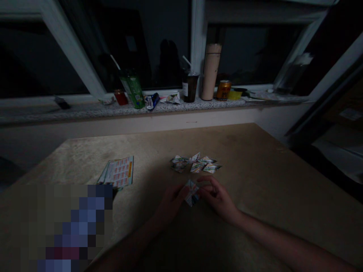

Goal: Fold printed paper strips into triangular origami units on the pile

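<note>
Between my two hands, low over the table, is a small folded paper square [191, 193], turned like a diamond and printed with colours. My left hand [172, 198] pinches its left side, thumb on top. At its right corner, my right hand [217, 196] has thumb and fingers closed on the edge, the fingers curled. Just beyond the hands lies a cluster of several folded paper pieces [197, 166] of similar print. Off to the left rests a small stack of printed sheets [118, 172], its near end partly covered by a blurred-out patch.
The wooden table [255, 170] meets a wall under a stone windowsill [170, 108]. Along the sill stand a green bottle [134, 90], a dark cup with a straw [190, 88], a tall flask [211, 71], an orange can [224, 90] and a red jar [120, 97].
</note>
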### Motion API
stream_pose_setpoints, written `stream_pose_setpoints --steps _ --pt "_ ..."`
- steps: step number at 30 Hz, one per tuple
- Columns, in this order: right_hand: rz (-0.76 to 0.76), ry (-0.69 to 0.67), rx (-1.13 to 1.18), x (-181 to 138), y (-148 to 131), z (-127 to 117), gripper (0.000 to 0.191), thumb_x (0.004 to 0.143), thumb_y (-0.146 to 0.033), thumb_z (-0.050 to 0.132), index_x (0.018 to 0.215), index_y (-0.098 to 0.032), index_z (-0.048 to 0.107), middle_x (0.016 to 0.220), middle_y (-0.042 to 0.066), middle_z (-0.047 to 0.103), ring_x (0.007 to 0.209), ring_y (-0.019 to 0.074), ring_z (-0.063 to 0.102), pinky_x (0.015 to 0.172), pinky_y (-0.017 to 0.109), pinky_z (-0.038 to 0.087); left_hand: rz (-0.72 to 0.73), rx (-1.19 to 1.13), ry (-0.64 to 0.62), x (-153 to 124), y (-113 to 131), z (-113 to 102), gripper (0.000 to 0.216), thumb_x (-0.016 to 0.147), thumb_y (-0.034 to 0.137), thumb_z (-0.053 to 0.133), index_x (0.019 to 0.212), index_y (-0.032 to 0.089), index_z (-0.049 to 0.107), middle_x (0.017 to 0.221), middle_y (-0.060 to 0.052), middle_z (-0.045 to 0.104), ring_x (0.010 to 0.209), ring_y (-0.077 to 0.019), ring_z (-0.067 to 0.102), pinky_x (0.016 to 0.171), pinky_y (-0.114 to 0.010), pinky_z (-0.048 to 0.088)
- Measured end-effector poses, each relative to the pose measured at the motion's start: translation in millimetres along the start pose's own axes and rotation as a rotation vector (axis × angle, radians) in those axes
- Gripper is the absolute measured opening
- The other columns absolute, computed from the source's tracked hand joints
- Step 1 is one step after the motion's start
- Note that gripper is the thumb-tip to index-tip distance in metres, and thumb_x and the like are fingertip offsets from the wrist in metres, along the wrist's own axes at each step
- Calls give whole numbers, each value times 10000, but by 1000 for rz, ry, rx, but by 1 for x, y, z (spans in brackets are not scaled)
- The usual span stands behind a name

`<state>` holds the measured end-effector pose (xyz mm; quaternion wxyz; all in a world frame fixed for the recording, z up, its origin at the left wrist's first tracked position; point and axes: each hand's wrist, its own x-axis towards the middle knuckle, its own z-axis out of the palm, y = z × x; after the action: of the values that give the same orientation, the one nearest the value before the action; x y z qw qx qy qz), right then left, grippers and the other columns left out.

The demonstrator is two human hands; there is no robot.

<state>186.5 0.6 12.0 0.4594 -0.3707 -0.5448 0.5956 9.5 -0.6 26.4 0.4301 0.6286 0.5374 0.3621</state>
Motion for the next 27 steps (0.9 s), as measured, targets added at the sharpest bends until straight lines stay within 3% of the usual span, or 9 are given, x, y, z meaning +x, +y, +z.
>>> stream_pose_setpoints --steps 3,9,12,16,23,27 --pt "-16 -37 5 -1 2 -1 312 812 -375 588 1042 -211 456 675 -23 594 612 113 551 531 211 385 14 56 14 -3 -4 1 367 842 456 449 882 181 689 830 -24 682 802 -207 591 720 -268 442" --pt "-8 -86 27 0 0 1 328 820 -374 582 1073 -221 440 695 -34 552 615 99 519 546 205 374 62 75 -73 -2 -5 0 392 876 440 393 817 162 664 733 -9 654 689 -175 569 634 -238 425" --pt "-40 -142 -40 3 -1 1 255 826 -407 561 946 -187 515 735 -16 536 663 106 502 593 217 385 85 107 -52 -2 -3 0 401 870 452 399 760 161 651 696 -4 635 657 -167 548 610 -229 411" --pt "-39 -178 -152 6 2 0 317 830 -465 522 749 -159 525 652 -28 448 596 95 412 533 207 348 117 121 -90 -3 2 0 401 867 454 403 706 159 621 634 4 589 612 -153 523 576 -217 391" --pt "20 -200 -170 7 1 1 371 793 -515 542 713 -154 520 627 -24 452 566 95 402 516 210 335 133 136 -117 -3 7 1 415 850 459 412 619 167 594 581 4 553 578 -151 498 553 -219 369" --pt "28 -228 -135 6 -3 2 374 803 -516 526 729 -150 546 652 -13 489 586 101 429 545 214 352 133 114 -103 -5 3 1 415 839 492 420 702 171 645 631 -16 608 612 -168 529 572 -229 399"
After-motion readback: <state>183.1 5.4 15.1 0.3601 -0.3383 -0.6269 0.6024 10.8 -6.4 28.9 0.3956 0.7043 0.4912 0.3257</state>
